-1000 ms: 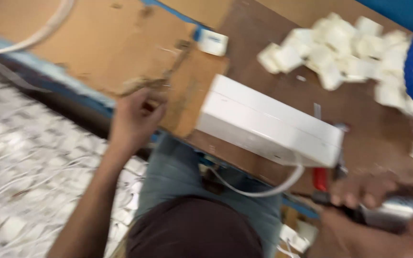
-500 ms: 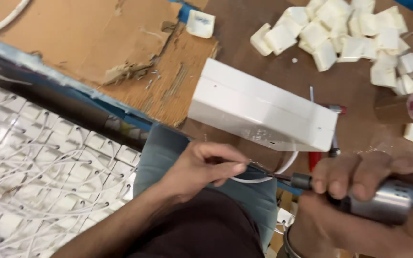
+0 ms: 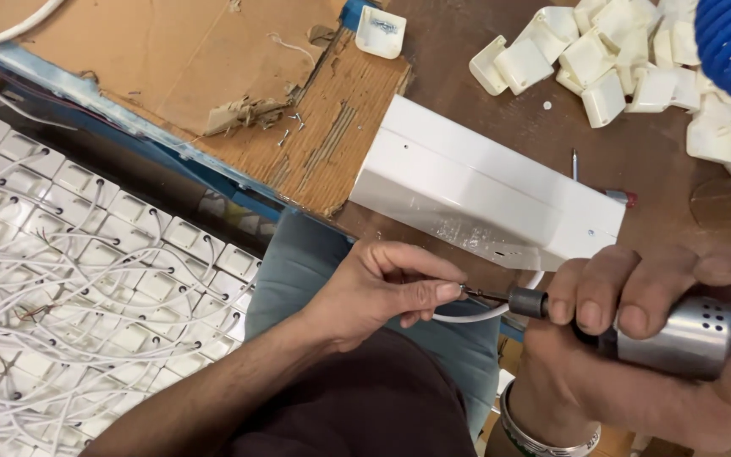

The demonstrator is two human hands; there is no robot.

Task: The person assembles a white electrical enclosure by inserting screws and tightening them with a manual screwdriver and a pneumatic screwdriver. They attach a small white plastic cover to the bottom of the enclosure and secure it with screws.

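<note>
Brown worktop (image 3: pixel 484 38) is carrying a long white box (image 3: pixel 488 190), lying tilted at its near edge. Right hand (image 3: pixel 636 338) is clenching a silver driver (image 3: pixel 687 334) just below the box's right end, bit pointing left. Left hand (image 3: pixel 382 288) is pinching a small screw (image 3: pixel 467 292) at the bit tip, just below the box. White clips (image 3: pixel 611 59) are piling up beyond the box; torn cardboard (image 3: pixel 171 59) is lying left of it. White wired modules (image 3: pixel 69 279) are filling the space lower left of the box.
</note>
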